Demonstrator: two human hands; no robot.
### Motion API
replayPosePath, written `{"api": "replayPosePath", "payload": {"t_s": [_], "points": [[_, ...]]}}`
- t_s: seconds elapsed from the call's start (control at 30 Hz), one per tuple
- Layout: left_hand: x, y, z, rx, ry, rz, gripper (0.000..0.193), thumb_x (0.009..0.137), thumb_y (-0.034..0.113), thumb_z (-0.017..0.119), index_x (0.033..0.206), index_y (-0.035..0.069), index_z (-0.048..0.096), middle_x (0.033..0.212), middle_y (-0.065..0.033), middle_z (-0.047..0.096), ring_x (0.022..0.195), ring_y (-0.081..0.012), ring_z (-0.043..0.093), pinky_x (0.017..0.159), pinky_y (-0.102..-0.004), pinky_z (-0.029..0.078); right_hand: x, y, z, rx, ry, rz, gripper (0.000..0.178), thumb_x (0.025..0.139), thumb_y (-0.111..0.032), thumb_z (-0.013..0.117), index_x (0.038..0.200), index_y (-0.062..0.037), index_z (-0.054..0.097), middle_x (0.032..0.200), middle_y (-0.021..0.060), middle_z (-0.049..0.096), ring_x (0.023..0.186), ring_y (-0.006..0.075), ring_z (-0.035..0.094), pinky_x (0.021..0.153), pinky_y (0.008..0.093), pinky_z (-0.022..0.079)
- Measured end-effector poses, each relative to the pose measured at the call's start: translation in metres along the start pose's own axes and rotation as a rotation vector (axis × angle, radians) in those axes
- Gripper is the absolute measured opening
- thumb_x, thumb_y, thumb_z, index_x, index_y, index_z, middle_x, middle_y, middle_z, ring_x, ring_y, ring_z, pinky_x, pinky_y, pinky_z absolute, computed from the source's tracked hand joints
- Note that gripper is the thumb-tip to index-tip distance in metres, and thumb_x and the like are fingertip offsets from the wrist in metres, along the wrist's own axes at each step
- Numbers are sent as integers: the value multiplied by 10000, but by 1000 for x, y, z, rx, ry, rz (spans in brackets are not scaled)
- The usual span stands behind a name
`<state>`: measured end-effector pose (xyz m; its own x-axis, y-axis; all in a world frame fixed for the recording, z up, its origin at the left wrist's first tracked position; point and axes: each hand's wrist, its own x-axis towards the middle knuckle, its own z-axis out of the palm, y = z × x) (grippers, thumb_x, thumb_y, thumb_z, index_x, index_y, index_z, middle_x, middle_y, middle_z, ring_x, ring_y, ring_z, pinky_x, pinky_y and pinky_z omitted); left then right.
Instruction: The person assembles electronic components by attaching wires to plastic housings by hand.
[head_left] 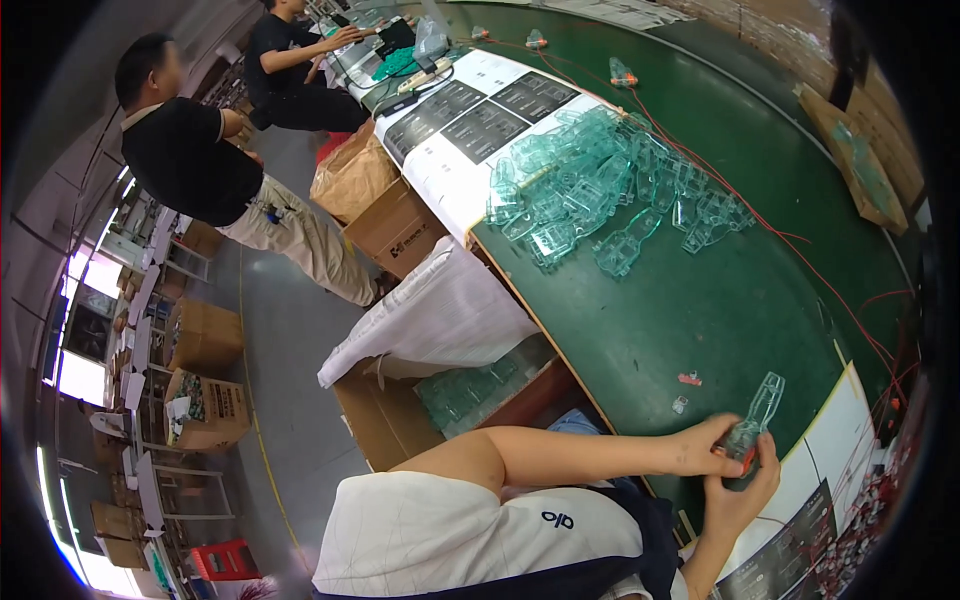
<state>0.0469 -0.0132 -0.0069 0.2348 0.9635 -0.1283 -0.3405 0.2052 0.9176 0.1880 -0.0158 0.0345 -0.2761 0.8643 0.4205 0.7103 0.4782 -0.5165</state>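
Note:
Low at the right of the view, over the green tabletop (640, 340), both hands hold one clear plastic housing (766, 402). It is bottle-shaped, its narrow part pointing away from me, with an orange piece (748, 458) at its lower end. My left hand (706, 446) pinches the lower end from the left. My right hand (745, 492) wraps it from below and the right; some fingertips are hidden. Just beyond lie a small red part (690, 379) and a tiny pale part (680, 405). A large heap of similar clear housings (570, 185) spreads farther up the table.
Red wires (690, 150) run along the table's right side. An open cardboard box (395, 420) holding clear parts stands beside the table's left edge. Printed sheets (490, 110) lie beyond the heap. Two people in dark shirts are at the far left, one standing (190, 160), one at the table (290, 70).

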Motion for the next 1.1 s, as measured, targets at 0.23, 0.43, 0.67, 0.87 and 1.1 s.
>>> {"api": "replayPosePath", "payload": {"t_s": [0.23,0.43,0.67,0.87,1.1], "points": [[-22,54,-12,336,-4,96,544,654,5,746,1166,-6,563,915,-67,619,736,-168,551,677,-297,465,22,-29,-19,670,-53,164,646,761,-228,762,1312,-15,501,1241,129,590,1067,290,573,1011,396,412],[-16,51,-9,381,-24,157,457,656,46,762,1087,2,617,907,-58,614,729,-153,533,660,-285,453,29,-13,-20,903,-158,243,562,834,-222,706,1307,16,517,1139,114,622,999,245,577,951,353,454],[76,95,-53,467,139,113,271,743,228,798,877,51,643,730,-1,607,640,-107,524,640,-242,451,16,26,-19,598,-296,596,342,927,-154,577,1219,23,597,1010,112,662,860,202,598,805,294,483],[213,154,-134,560,280,252,425,745,127,816,1089,-15,612,931,-127,732,892,-194,710,839,-269,537,21,51,-40,-209,-169,218,241,899,-135,596,1124,-95,671,837,77,637,719,243,574,708,332,419],[334,139,-171,1002,754,147,681,718,381,816,1233,30,542,1053,-133,671,839,-265,662,782,-356,527,1,60,-70,-431,21,273,275,853,-106,613,1125,-105,653,997,60,652,948,248,578,901,375,390]]}}
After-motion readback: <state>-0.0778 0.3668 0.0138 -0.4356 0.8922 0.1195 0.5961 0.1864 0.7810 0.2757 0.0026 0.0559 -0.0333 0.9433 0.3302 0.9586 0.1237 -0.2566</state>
